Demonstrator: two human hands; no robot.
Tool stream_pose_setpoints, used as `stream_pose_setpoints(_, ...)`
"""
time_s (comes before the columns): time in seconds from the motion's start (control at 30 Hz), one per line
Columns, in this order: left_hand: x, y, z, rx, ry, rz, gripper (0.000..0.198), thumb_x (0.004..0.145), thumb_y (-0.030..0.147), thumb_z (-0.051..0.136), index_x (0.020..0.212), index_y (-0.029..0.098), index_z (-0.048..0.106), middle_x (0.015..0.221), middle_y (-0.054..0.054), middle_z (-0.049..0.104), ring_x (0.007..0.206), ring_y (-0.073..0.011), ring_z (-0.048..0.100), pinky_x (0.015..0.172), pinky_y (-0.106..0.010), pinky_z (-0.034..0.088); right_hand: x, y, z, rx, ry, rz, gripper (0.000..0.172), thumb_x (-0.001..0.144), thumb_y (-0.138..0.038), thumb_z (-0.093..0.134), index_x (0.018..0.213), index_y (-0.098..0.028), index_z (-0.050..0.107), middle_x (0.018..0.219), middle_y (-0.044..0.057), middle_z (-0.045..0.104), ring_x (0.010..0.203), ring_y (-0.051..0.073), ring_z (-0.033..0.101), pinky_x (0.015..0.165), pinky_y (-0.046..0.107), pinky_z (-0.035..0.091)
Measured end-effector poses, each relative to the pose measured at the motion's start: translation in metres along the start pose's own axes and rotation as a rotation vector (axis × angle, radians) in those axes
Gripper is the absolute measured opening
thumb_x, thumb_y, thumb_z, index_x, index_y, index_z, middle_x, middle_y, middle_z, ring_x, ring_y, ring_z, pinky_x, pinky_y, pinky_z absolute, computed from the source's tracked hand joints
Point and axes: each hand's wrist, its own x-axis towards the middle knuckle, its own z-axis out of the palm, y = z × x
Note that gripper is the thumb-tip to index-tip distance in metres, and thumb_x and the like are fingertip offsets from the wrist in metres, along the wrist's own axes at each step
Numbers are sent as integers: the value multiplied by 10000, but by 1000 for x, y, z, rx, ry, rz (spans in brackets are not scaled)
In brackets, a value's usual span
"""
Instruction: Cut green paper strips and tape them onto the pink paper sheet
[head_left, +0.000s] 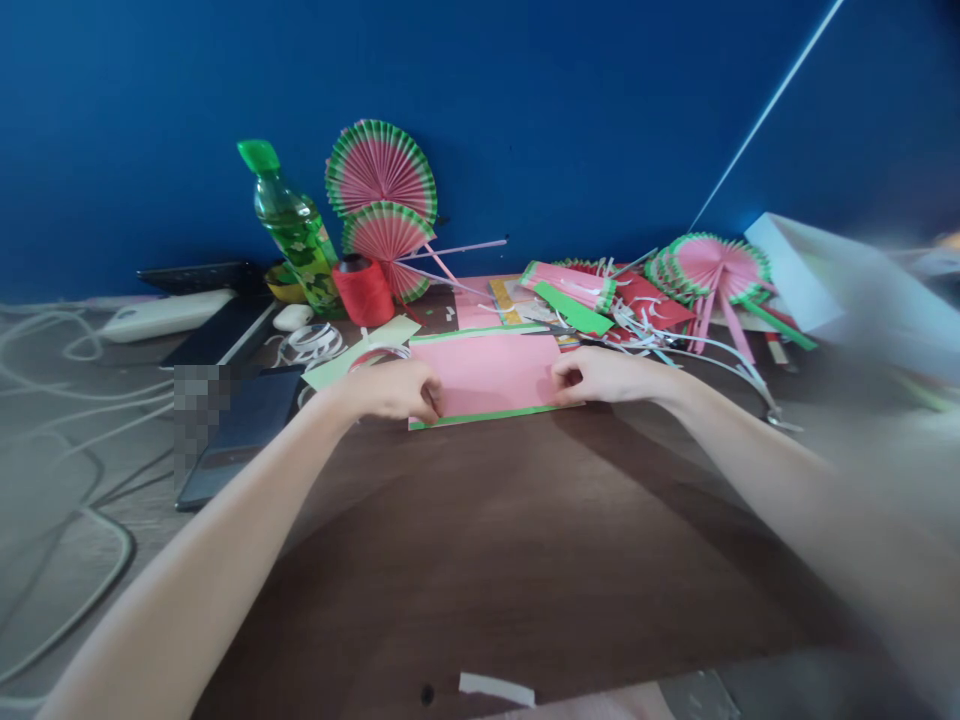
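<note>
A pink paper sheet (491,375) with green strips along its near and far edges lies flat on the brown table (480,560). My left hand (394,388) pinches its left edge with curled fingers. At the opposite edge, my right hand (600,375) has its fingers closed on the paper. Both hands rest on the table, one at each end of the sheet.
Finished watermelon paper fans (381,180) lean on the blue wall; more fans (709,265) and paper scraps pile at the right. A green bottle (296,230), a red thread spool (364,290), tape rolls (315,340), a dark phone (240,430) and white cables (67,400) lie at the left.
</note>
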Motion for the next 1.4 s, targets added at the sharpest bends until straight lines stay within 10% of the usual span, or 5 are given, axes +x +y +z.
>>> stream_pose_setpoints(1.4,1,-3,7,114,86,-73,198,605,285,588,771,196,648,714,1,657,624,-133,563,493,-206,337,1,1,0,-15,-1,-12,191,660,-326,563,580,-177,473,589,-24,495,551,99,421,524,238,304)
